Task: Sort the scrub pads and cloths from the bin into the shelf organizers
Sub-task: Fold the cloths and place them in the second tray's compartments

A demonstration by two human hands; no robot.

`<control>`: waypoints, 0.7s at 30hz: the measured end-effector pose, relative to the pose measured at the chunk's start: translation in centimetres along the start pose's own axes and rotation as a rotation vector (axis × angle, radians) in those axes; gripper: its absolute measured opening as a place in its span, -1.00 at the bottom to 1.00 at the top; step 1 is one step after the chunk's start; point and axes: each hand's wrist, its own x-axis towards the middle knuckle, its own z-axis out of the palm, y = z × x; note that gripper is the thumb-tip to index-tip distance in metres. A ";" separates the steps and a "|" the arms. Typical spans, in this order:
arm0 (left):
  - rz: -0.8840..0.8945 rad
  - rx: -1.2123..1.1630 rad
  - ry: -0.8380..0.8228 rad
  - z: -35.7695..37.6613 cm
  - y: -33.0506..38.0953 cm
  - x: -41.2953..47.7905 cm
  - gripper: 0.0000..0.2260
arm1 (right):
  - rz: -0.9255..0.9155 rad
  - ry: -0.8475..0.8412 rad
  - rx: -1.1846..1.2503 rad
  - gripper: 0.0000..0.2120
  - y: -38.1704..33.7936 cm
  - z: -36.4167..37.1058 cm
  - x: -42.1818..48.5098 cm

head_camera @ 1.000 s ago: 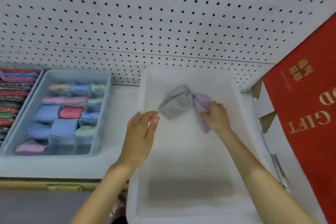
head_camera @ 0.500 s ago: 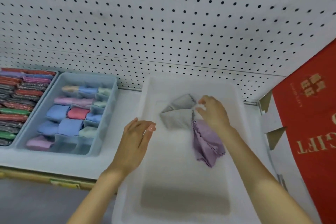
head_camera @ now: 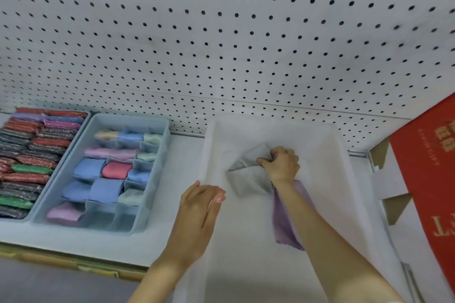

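Head view: fingers of your right hand point(head_camera: 280, 165) pinch the grey cloth point(head_camera: 248, 179) and purple cloth point(head_camera: 288, 224), likely the last in the bin point(head_camera: 332, 179); left hand point(head_camera: 197, 209) fingers straight, empty.

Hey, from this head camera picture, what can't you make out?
All in the head view:
Right hand: its hold on the grey cloth and purple cloth is hidden under its own knuckles and wrist.
Scrub pads: rows cut off by the left edge.
Red box: lettering cut off by the right edge.
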 end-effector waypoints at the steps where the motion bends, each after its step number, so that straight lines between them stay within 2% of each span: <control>1: 0.000 -0.002 0.004 0.0 0.0 0.0 -0.55 | -0.015 -0.014 0.006 -0.68 0.0 0.1 0.0; 4: -0.007 -0.003 0.010 0.0 0.0 0.1 -0.51 | -0.092 -0.009 0.155 -0.77 -0.2 0.6 -0.2; 6: 0.006 0.021 0.005 0.0 -0.1 0.0 -0.50 | -0.120 -0.013 0.282 -0.74 -0.5 0.9 -0.7; 10: 0.027 0.073 -0.019 -0.1 0.0 0.1 -0.49 | -0.053 -0.018 0.429 -0.61 -0.8 1.2 -1.1; 11: 0.030 0.077 -0.022 -0.1 0.1 0.1 -0.49 | -0.046 -0.026 0.429 -0.64 -1.0 1.1 -1.1; 13: 0.018 0.051 -0.038 -0.2 0.0 0.1 -0.51 | -0.047 -0.047 0.452 -0.83 -1.2 0.7 -1.0; 14: -0.011 0.009 -0.038 -0.3 0.0 0.0 -0.53 | -0.061 -0.065 0.508 -0.82 -1.4 0.2 -1.1; 16: -0.148 -0.148 -0.018 -1.0 0.4 0.2 -0.60 | -0.140 -0.109 0.614 -0.65 -2.1 -1.5 -1.5; 19: -0.279 -0.341 0.031 -2.8 2.4 2.1 -0.70 | -0.353 -0.236 0.631 -0.77 -4.4 -6.6 -3.5; 21: -0.261 -0.378 0.017 -4.3 4.4 4.0 -0.64 | -0.501 -0.348 0.572 -0.85 -6.5 -11.0 -5.6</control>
